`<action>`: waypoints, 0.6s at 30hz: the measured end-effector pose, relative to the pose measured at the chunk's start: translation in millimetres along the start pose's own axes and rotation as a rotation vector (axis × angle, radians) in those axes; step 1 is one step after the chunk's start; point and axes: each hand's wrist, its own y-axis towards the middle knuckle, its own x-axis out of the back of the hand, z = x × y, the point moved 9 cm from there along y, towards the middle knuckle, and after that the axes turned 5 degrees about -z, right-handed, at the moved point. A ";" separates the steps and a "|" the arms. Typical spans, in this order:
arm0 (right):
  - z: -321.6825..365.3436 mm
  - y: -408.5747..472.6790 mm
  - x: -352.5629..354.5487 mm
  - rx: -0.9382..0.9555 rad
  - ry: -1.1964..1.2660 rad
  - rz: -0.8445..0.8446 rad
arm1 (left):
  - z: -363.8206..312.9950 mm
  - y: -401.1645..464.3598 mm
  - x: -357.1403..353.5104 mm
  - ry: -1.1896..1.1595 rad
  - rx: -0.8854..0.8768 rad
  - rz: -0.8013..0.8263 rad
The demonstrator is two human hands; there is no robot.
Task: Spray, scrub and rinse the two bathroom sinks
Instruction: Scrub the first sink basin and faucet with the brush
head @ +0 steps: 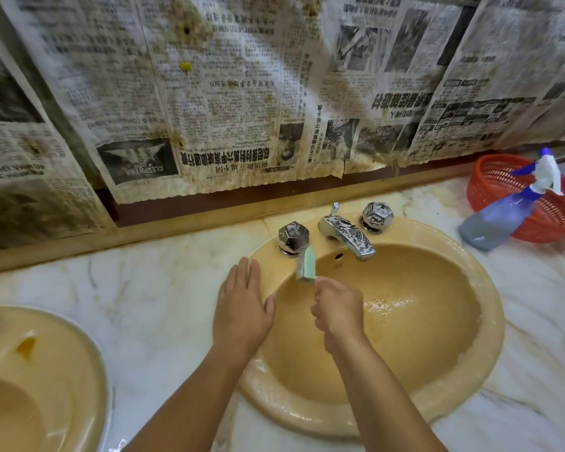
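Observation:
A tan oval sink [437,380] sits in the marble counter, its basin wet and foamy. My right hand [338,309] grips a green scrub sponge [306,264] and holds it up against the sink's back rim, just below the left chrome knob [292,238]. My left hand [242,305] lies flat, fingers straight, on the sink's left rim. The chrome faucet [348,234] and the right knob [377,215] stand behind the basin. A second tan sink [56,360] shows at the lower left edge.
A blue spray bottle [506,212] with grey liquid leans against a red mesh basket [548,203] at the back right of the counter [128,298]. Stained newspaper [225,93] covers the wall behind the sinks.

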 end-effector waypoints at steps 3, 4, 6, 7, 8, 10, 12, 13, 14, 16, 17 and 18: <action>31.1 -7.7 17.5 0.362 -0.386 -0.036 | 7.0 -15.8 3.1 -0.066 0.005 -0.030; 38.0 -15.7 14.9 0.456 -0.524 -0.026 | 9.3 -21.0 3.3 -0.082 0.010 -0.040; 45.3 -29.8 5.0 0.582 -0.783 -0.018 | 12.5 -30.3 4.7 -0.112 0.026 -0.060; 46.8 -33.6 -3.1 0.635 -0.892 -0.009 | 13.6 -33.7 5.1 -0.124 0.034 -0.067; 46.8 -34.5 -14.2 0.676 -0.971 0.013 | 14.2 -36.4 5.4 -0.135 0.039 -0.072; 47.2 -30.7 -42.4 0.722 -1.045 0.080 | 14.9 -39.1 6.8 -0.158 0.055 -0.083; 49.8 -21.8 -70.3 0.730 -1.032 0.126 | 14.2 -38.7 6.7 -0.174 0.060 -0.088; 51.2 -19.6 -80.7 0.724 -1.019 0.132 | 14.4 -38.8 6.4 -0.182 0.062 -0.092; 51.3 -19.0 -86.8 0.710 -1.009 0.130 | 15.4 -39.3 6.2 -0.187 0.069 -0.099; 46.3 -21.4 -83.8 0.672 -0.999 0.108 | 17.3 -41.6 6.4 -0.198 0.085 -0.107; 43.5 -24.7 -77.9 0.672 -1.003 0.094 | 18.5 -43.2 7.0 -0.205 0.092 -0.111; 41.9 -29.5 -72.1 0.680 -1.016 0.086 | 19.4 -44.3 7.5 -0.211 0.097 -0.117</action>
